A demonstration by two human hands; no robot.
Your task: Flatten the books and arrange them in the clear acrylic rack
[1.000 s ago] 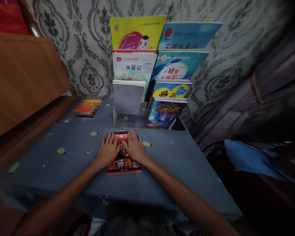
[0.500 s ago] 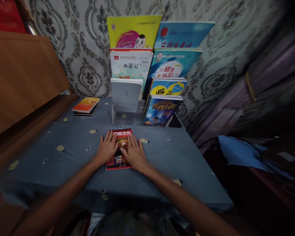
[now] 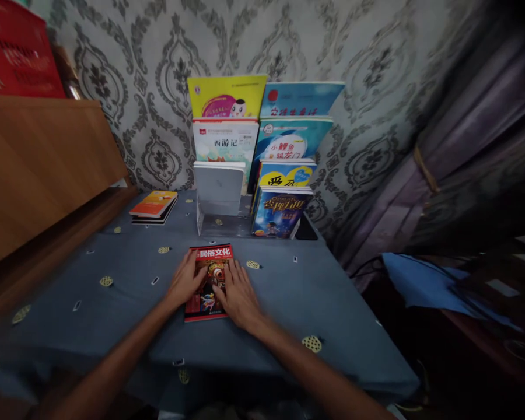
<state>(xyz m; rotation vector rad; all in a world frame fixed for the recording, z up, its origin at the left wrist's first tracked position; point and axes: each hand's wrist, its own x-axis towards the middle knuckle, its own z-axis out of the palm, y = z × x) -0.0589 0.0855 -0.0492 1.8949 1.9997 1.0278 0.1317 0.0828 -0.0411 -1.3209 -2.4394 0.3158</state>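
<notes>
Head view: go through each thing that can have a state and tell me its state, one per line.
Red book: closed, flat on the table, cover up.
Left hand: flat on the red book's left edge.
Right hand: flat on the red book's right side.
Orange book: closed, lying on top of a dark book.
Rack: front left slot empty, others holding upright books.
Tablecloth: spread flat over the table.

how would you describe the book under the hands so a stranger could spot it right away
Start at the blue tablecloth and find the clear book rack by the wall. Just in front of it a red book lies flat, with the left hand and right hand on it. It alone lies flat mid-table; the orange stack sits far left.
</notes>
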